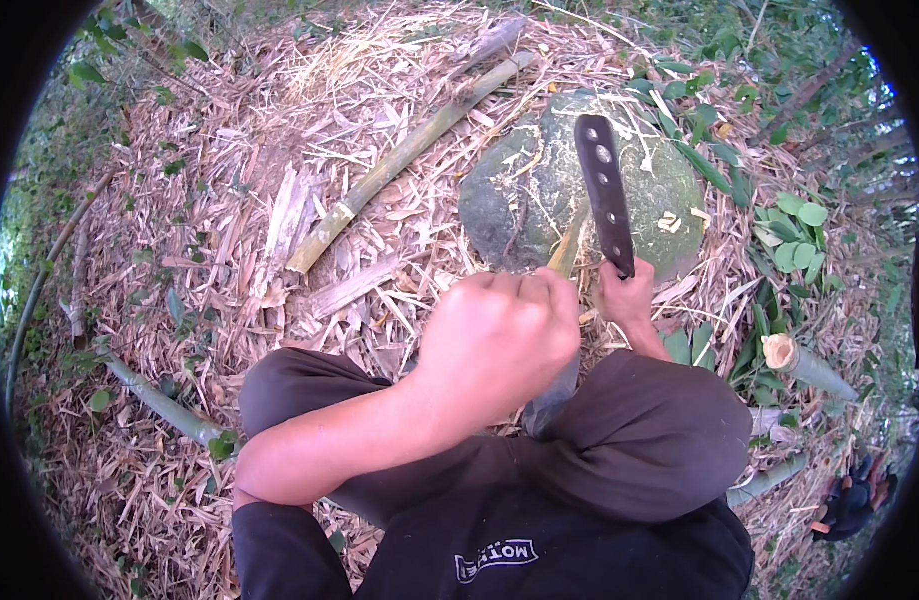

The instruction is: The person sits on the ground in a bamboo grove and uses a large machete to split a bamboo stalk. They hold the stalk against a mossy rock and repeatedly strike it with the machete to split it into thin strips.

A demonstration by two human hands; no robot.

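- Left hand (499,325): fingers curled tight round pale bamboo strip (570,243); fist hides the strip's near end.
- Strip: far part extends over mossy stone (674,190).
- Right hand (627,292): fingers closed on black perforated knife (603,190); grip mostly covered, fingertips unclear.

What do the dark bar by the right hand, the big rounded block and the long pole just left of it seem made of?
Dark bar: smooth, fairly matt; its pale round spots may be rivets or holes, so wood, plastic or metal stays open. Rounded block: probably stone, dull and mottled grey-green. Long pole: likely bamboo or wood, greenish-tan with a pale cut end.
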